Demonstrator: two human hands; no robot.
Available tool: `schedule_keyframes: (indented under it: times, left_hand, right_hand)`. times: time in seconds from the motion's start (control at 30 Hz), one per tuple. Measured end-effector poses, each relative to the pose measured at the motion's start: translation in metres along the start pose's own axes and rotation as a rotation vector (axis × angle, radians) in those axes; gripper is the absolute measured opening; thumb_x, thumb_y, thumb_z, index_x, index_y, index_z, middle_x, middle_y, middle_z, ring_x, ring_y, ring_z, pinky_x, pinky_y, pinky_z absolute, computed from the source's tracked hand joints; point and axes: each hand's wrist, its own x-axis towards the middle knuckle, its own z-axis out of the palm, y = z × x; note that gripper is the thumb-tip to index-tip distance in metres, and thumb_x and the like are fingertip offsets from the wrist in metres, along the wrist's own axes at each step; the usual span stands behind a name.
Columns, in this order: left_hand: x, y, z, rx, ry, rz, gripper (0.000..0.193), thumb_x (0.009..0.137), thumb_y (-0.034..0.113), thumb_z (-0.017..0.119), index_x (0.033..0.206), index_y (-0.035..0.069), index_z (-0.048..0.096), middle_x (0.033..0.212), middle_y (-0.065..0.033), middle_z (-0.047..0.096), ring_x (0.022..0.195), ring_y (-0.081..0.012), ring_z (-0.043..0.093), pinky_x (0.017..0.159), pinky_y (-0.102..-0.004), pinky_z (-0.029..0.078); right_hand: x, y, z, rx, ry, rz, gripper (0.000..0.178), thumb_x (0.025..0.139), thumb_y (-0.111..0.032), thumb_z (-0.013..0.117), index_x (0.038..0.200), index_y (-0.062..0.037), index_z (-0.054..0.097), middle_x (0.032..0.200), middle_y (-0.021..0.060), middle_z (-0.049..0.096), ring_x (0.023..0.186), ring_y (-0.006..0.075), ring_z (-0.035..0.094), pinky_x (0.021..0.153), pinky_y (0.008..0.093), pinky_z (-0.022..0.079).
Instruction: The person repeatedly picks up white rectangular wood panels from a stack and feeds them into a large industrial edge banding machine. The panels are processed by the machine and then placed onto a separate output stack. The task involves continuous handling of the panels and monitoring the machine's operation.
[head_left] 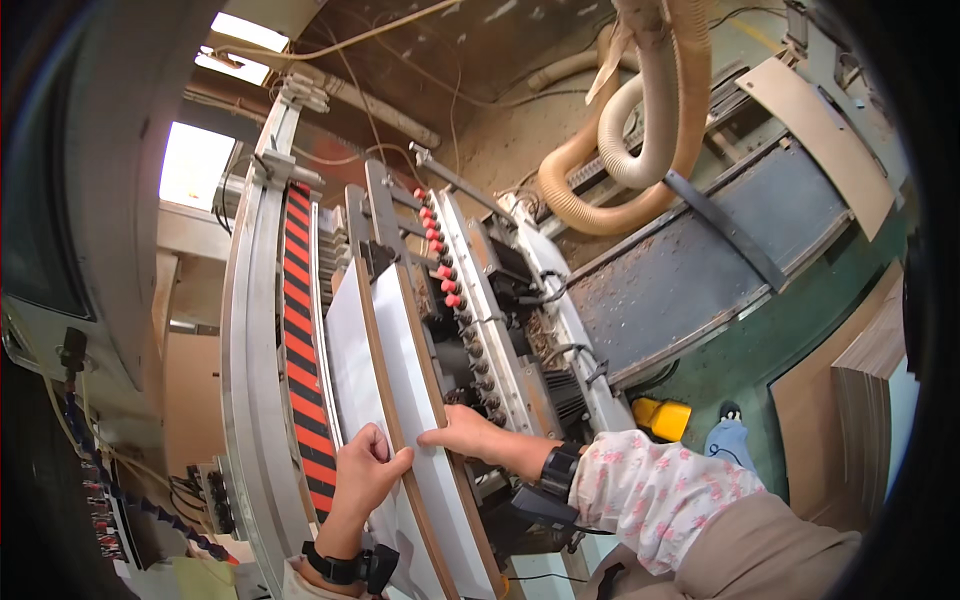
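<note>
Two long white boards with brown edges lie side by side on the machine, the left board (pixel 352 335) and the right board (pixel 399 325). My left hand (pixel 368 475) is closed at the left board, fingers curled and thumb against its brown edge; its fingertips are partly hidden. Around the outer brown edge of the right board my right hand (pixel 468 436) is closed, thumb on the white face and fingers out of sight beneath. Dark straps circle both wrists, and my right sleeve (pixel 650 490) is floral.
A red-and-black striped strip (pixel 303 370) runs left of the boards. Red knobs (pixel 445 272) line the machine rail on the right. Beyond hang thick hoses (pixel 640 130) above a grey conveyor belt (pixel 700 260). A yellow foot pedal (pixel 662 418) and stacked boards (pixel 868 345) stand at right.
</note>
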Motion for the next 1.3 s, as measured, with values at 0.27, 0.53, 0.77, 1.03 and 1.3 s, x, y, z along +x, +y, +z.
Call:
schedule_keyframes:
  times: [0.27,0.53,0.77,1.03,1.3]
  left_hand:
    - [0.021,-0.007,0.027,0.105,0.047,0.275,0.033,0.063,0.026,0.067,0.06,0.001,0.046,0.051,-0.0116,0.046,0.047,-0.018,0.042,0.047,-0.0331,0.039]
    - [0.067,-0.091,0.082,0.097,-0.132,0.188,0.049,0.073,0.041,0.067,0.075,-0.007,0.057,0.063,-0.0185,0.059,0.058,-0.0271,0.054,0.06,-0.0388,0.044]
    - [-0.116,0.116,0.102,-0.407,-0.684,-0.065,0.058,0.086,0.043,0.052,0.126,0.005,0.036,0.078,-0.0134,0.059,0.072,-0.0222,0.06,0.058,-0.033,0.052]
    - [-0.21,0.344,0.371,-0.669,-1.126,-0.023,0.048,0.091,0.04,0.047,0.123,0.004,0.039,0.092,-0.013,0.059,0.059,-0.0195,0.054,0.049,-0.0287,0.047]
    - [-0.247,0.54,0.563,-0.534,-1.255,0.506,0.031,0.084,0.03,0.055,0.087,0.0,0.053,0.06,-0.009,0.054,0.047,-0.0184,0.051,0.041,-0.0302,0.041]
  right_hand:
    - [-0.15,-0.002,-0.056,0.292,0.389,-0.237,0.04,0.076,-0.019,0.064,0.108,0.0043,0.055,0.096,0.011,0.061,0.083,0.0161,0.059,0.076,0.029,0.047]
    - [-0.341,0.056,-0.121,0.402,0.82,-0.528,0.044,0.077,-0.015,0.064,0.115,0.0029,0.049,0.104,0.0082,0.057,0.097,0.0177,0.053,0.086,0.0299,0.042]
    - [-0.479,0.112,-0.159,0.735,1.088,-0.987,0.044,0.078,-0.013,0.061,0.117,0.0014,0.047,0.109,0.0094,0.055,0.102,0.0189,0.053,0.091,0.0328,0.041]
    - [-0.627,0.168,-0.214,0.902,1.542,-1.381,0.042,0.076,-0.007,0.062,0.115,0.0026,0.047,0.107,0.01,0.056,0.099,0.0207,0.054,0.087,0.0349,0.044]
    - [-0.75,0.271,-0.303,1.12,1.873,-1.556,0.039,0.08,-0.014,0.063,0.113,0.0,0.048,0.102,0.009,0.058,0.09,0.021,0.059,0.075,0.0352,0.051]
